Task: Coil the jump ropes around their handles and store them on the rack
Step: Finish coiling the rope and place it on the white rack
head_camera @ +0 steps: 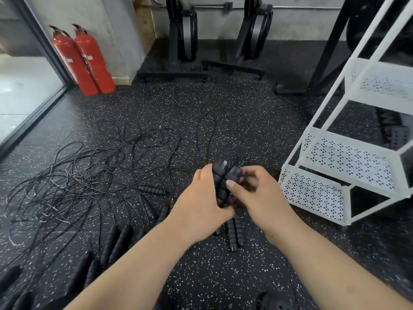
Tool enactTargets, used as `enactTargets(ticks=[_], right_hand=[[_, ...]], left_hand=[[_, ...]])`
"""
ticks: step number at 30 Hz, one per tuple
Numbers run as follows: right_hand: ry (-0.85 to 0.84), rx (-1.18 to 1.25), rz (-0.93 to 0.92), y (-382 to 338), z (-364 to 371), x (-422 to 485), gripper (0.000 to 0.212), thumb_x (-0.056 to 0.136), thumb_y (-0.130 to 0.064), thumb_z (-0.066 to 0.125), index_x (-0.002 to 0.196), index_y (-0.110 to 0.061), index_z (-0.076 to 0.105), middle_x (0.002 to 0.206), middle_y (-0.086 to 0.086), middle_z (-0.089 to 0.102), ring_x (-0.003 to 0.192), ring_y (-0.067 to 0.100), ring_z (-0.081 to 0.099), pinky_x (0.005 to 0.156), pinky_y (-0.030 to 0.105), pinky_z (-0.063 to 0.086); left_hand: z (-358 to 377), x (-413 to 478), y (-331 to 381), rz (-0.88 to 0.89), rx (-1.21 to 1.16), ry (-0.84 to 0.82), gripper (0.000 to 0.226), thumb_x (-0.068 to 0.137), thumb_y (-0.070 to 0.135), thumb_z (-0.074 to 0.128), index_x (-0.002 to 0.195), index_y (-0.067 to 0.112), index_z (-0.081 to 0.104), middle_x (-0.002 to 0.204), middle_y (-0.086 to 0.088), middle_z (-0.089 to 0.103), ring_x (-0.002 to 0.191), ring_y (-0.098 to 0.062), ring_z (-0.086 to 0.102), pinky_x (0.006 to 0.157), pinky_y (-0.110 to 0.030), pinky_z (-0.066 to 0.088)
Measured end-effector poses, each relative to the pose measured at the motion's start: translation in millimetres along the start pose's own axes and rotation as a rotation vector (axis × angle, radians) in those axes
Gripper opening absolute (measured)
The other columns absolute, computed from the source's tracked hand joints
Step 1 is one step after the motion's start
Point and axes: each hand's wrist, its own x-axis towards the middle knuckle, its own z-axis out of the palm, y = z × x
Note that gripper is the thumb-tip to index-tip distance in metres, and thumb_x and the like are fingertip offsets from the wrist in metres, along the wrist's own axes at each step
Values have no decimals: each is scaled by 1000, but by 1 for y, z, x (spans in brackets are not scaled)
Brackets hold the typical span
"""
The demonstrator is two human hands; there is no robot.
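Head view suggests an early stage: fingers [232, 185] of left hand [201, 195] and right hand [259, 195] clamp one handle pair [221, 175], tangled ropes [78, 175] sprawl left of them, and the rack [312, 194] to their right shows none stored.

Black handles [220, 182], black ropes [73, 175]; black white-speckled floor [223, 104]; white perforated rack [348, 157]; red extinguishers [85, 61].

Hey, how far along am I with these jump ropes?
Done: nothing yet; no rope shows on the white rack. In hand: left hand and right hand hold one pair of handles together, cord uncoiled. Left: the tangled ropes and loose handles on the floor.
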Motion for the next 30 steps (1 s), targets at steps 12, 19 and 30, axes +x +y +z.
enactTargets(ticks=[12,19,30], right_hand=[[-160,-1123,-443,-11,-30,9,96,89,-24,80,164,-38,22,163,-18,28,155,10,26,129,35,22],[-385,-1214,-385,7,-7,-2,42,96,-23,67,124,-28,36,101,-5,59,85,25,62,71,45,53],[-380,-1023,-299,-5,-9,2,61,99,-14,61,145,-41,33,107,-6,65,93,22,65,82,45,56]], left_hand=[[-17,2,-18,165,540,-17,58,85,37,77,127,29,37,121,10,58,92,-22,64,79,-42,55],[-8,-4,-32,305,695,-89,63,85,48,69,138,32,39,119,11,53,115,-20,59,97,-42,50],[3,-6,-29,249,733,137,58,87,52,74,131,30,42,119,10,59,107,-19,64,85,-37,50]])
